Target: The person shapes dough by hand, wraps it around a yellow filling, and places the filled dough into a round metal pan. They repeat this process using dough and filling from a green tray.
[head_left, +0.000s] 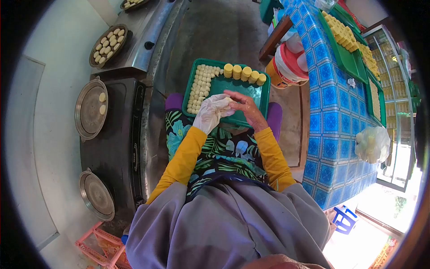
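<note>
On my lap rests a green tray [244, 88]. Rows of small pale dough balls [200, 87] fill its left side, and several stacks of yellow discs [237, 71] stand along its far right edge. My left hand [212, 112], in a thin whitish plastic glove, is closed over the front of the tray. Beside it my bare right hand [247, 107] meets the gloved fingertips, its fingers curved and apart. A small pale piece of dough [230, 100] shows between the two hands, partly hidden by the fingers.
At left, a black stove [112, 116] bears round pans [84, 110], one with two pale discs. Another pan of pale pieces [107, 47] sits further up. At right are a lidded bucket [286, 67] and a blue-checked table [329, 116] with green trays and a plastic bag [372, 144].
</note>
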A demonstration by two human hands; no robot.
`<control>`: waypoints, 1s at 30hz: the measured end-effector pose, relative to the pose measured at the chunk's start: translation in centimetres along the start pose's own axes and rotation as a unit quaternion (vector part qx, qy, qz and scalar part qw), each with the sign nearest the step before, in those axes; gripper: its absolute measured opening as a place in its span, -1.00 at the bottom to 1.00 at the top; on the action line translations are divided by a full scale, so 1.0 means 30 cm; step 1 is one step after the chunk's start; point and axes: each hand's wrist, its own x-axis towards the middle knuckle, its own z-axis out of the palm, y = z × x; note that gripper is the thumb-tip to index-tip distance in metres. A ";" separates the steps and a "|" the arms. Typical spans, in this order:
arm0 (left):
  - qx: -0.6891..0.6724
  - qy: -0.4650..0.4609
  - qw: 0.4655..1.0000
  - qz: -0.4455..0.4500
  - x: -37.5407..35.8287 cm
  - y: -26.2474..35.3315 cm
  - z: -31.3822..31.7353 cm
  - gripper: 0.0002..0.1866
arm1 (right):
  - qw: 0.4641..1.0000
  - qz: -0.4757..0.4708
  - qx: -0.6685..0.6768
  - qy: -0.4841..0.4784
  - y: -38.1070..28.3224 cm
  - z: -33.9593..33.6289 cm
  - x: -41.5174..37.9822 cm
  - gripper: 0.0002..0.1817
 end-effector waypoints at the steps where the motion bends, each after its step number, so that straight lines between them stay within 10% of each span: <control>1: 0.002 -0.002 1.000 0.004 -0.001 0.008 -0.001 -0.68 | 1.000 -0.004 -0.002 -0.002 -0.007 -0.013 0.002 -0.51; 7: 0.011 0.017 1.000 -0.003 0.002 0.038 -0.023 -0.73 | 0.939 -0.143 -0.313 0.019 0.018 -0.027 0.035 -0.62; 9: -0.010 0.022 1.000 0.014 0.010 0.036 -0.022 -0.76 | 0.827 -0.314 -0.460 0.079 0.015 -0.004 0.032 -0.69; 13: -0.052 0.013 0.998 0.034 0.023 0.028 -0.004 -0.76 | 0.830 -0.326 -0.445 0.083 0.010 0.013 0.044 -0.69; 15: -0.053 0.014 0.997 0.051 0.035 0.020 0.001 -0.77 | 0.981 -0.153 -0.085 0.082 0.035 0.015 0.060 -0.67; 19: -0.053 0.025 0.995 0.082 0.023 0.065 0.106 -0.80 | 0.985 -0.078 0.112 0.105 0.045 0.032 0.097 -0.55; 30: -0.063 0.027 0.991 0.113 0.052 0.051 0.056 -0.79 | 0.938 -0.241 -0.224 0.107 0.023 0.089 0.091 -0.35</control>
